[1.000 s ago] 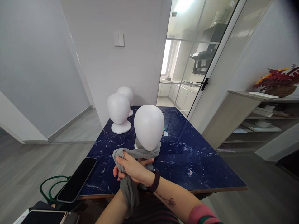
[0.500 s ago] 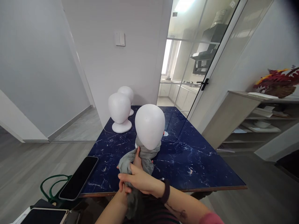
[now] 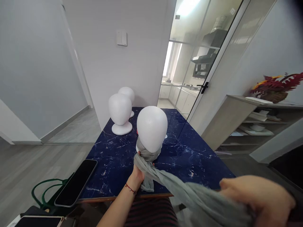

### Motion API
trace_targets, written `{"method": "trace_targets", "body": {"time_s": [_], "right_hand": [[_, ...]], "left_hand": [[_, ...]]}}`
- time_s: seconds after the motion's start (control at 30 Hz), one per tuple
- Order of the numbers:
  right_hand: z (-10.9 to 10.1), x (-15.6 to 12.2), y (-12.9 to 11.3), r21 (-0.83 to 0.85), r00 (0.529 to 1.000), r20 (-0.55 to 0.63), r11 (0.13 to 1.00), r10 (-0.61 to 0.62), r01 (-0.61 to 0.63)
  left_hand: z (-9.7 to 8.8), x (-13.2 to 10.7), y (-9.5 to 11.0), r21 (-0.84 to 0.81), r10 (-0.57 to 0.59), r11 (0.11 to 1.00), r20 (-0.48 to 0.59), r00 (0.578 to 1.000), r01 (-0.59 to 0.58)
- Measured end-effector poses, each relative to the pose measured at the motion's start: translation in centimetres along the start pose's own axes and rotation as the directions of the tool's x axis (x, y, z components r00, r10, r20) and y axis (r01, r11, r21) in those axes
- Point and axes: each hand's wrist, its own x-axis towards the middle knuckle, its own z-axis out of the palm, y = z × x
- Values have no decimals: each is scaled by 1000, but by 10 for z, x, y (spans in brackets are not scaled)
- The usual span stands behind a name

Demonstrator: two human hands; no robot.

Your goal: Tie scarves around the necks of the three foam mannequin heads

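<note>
A white foam mannequin head (image 3: 151,127) stands upright on the table, with a thin grey scarf (image 3: 180,186) wrapped around its neck. My left hand (image 3: 138,173) is closed on the scarf just below the head's chin; most of its fingers are hidden behind the cloth. From there a long, twisted length of scarf stretches towards the lower right. At that end my right hand (image 3: 258,192), smeared by motion, grips the cloth out past the table's front edge. A short tail of scarf hangs below my left wrist.
Two more white mannequin heads (image 3: 120,110) stand at the back left of the dark blue marbled table (image 3: 189,151). A black phone (image 3: 77,183) lies at the left edge, near a green cord (image 3: 44,189). To the right are a glass door and a shelf (image 3: 251,113).
My right hand has moved from beside my left hand far to the right, drawing the scarf out long. My left hand has stayed near the neck. The view has shifted slightly.
</note>
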Motion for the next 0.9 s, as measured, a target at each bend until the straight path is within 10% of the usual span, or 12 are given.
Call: {"method": "trace_targets", "body": {"time_s": [0.1, 0.17, 0.23, 0.33, 0.5, 0.67, 0.9], "right_hand": [[-35, 8, -28, -191, 902, -410, 980, -136, 61], [-67, 35, -52, -396, 910, -384, 918, -157, -9], [-101, 75, -77, -561, 804, -487, 828, -341, 11], [-139, 145, -107, -782, 763, -335, 615, -553, 103], [-171, 246, -125, -897, 832, -176, 433, -527, 84], [-201, 285, -86, -823, 834, -391, 554, -390, -126], [-218, 260, 30, -460, 577, -816, 646, -36, -610]], "left_hand": [[5, 0, 1, -19, 9, 1000, 41, 999, -8], [8, 0, 1, -9, 40, 999, 50, 998, -39], [9, -1, 1, 17, 33, 999, 47, 998, -34], [11, -4, 1, 66, -15, 998, 67, 998, 10], [15, -8, 4, 89, -28, 996, 50, 998, 24], [13, -7, 4, 83, -6, 997, 72, 997, 0], [7, -1, 0, 152, -51, 988, 59, 997, 41]]}}
